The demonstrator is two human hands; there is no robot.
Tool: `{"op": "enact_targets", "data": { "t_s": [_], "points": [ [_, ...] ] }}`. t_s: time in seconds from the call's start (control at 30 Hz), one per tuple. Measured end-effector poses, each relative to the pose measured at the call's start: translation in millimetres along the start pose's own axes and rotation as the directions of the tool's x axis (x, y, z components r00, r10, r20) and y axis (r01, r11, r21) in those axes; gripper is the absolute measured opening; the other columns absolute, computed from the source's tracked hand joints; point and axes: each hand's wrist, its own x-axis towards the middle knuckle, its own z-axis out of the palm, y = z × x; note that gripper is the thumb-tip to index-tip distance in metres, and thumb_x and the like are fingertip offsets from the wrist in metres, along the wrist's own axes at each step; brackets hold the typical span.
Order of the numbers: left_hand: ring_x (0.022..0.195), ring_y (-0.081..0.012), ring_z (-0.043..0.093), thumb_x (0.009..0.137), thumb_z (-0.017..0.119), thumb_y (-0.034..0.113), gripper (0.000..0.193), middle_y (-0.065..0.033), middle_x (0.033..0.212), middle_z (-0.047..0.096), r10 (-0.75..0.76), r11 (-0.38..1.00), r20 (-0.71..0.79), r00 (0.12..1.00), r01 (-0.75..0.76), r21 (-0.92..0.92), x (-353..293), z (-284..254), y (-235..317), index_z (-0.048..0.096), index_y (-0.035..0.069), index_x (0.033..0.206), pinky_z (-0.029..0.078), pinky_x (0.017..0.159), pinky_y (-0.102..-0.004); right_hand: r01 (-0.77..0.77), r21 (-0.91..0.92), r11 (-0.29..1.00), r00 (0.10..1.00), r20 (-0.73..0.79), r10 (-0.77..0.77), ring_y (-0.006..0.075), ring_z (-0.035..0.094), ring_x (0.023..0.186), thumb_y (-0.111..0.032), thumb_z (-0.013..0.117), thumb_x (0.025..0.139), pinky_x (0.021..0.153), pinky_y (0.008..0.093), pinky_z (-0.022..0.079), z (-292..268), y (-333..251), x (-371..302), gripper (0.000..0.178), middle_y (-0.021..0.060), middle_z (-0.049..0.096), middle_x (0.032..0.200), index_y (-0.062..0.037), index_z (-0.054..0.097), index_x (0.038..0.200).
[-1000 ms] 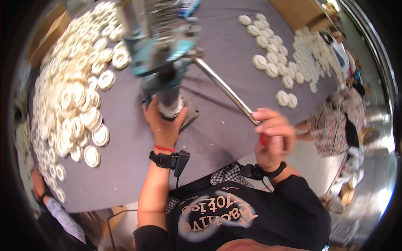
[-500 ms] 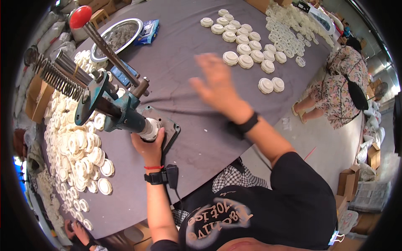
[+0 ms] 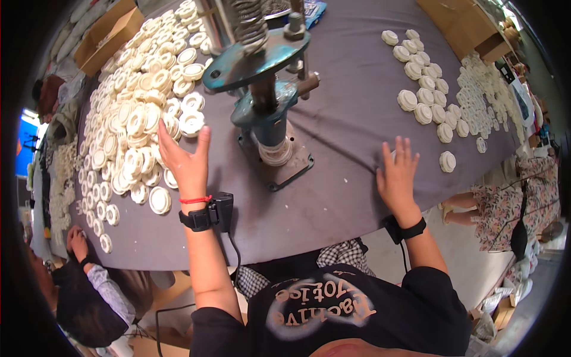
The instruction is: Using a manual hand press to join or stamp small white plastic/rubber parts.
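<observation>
My left hand (image 3: 185, 159) is open, thumb spread from the fingers, at the near right edge of a heap of white plastic rings (image 3: 135, 122). The fingertips overlap the heap in view, and I cannot tell whether they touch a piece. My right hand (image 3: 397, 181) is open over the tabletop, fingers stretched forward. A bit of a white round piece shows behind its fingers, mostly hidden. Between my hands stands a teal hand press (image 3: 256, 66) on a metal base plate (image 3: 297, 168). A white round piece (image 3: 276, 153) sits under its ram.
White round caps (image 3: 424, 97) stand in a group at the right, with one cap (image 3: 447, 161) apart. Beyond them lie many translucent rings (image 3: 476, 98). Cardboard boxes (image 3: 461, 27) (image 3: 110, 37) stand at the far corners. Another person's hands (image 3: 76, 243) are at the left table edge.
My left hand has left the press and moved to the heap of rings. My right hand has come down and nearer, to the right. The view has turned left.
</observation>
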Motion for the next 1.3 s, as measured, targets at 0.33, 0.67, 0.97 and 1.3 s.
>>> {"op": "enact_targets", "data": {
  "t_s": [0.33,0.67,0.97,1.3],
  "points": [
    [0.119,-0.0339,0.051,0.073,0.079,0.031,0.069,-0.0177,0.122,0.057,0.256,0.923,0.255,0.932,-0.157,-0.351,-103,-6,69,0.051,0.000,0.128,0.032,0.106,-0.0495,-0.531,0.711,-0.461,0.808,0.589,-0.022,0.0247,0.061,0.106,-0.029,0.043,0.101,0.089,0.0399,0.053,-22,-80,20,0.039,0.0141,0.059,0.118,-0.0014,0.048,0.129],
    [0.102,-0.0291,0.056,0.063,0.086,0.030,0.061,-0.0084,0.106,0.061,0.170,0.966,0.162,0.972,-0.132,-0.224,-81,24,71,0.057,0.004,0.110,0.036,0.098,-0.0464,-0.403,0.915,-0.031,0.914,0.404,0.049,0.0176,0.065,0.060,-0.043,0.037,0.102,0.045,0.0247,0.051,10,-157,76,0.049,0.0130,0.063,0.094,0.0017,0.050,0.119],
    [0.109,-0.0365,0.056,0.055,0.088,0.031,0.071,-0.0177,0.113,0.059,0.230,0.925,0.369,0.901,-0.085,-0.369,-61,61,33,0.058,0.001,0.112,0.038,0.098,-0.0487,-0.505,0.846,0.173,0.828,0.531,-0.178,0.0108,0.058,0.048,-0.035,0.045,0.101,0.044,0.0240,0.046,6,-129,100,0.042,0.0057,0.061,0.066,0.0035,0.056,0.112],
    [0.118,-0.0339,0.052,0.056,0.089,0.038,0.078,-0.0166,0.119,0.058,0.094,0.949,0.280,0.956,-0.001,-0.315,-80,72,49,0.053,0.002,0.116,0.029,0.106,-0.0544,0.417,0.668,0.617,0.617,-0.706,0.347,0.0167,0.064,0.085,-0.008,0.044,0.099,0.070,0.0263,0.053,-182,-146,205,0.025,0.0099,0.065,0.091,0.0061,0.057,0.114]
  ]
}}
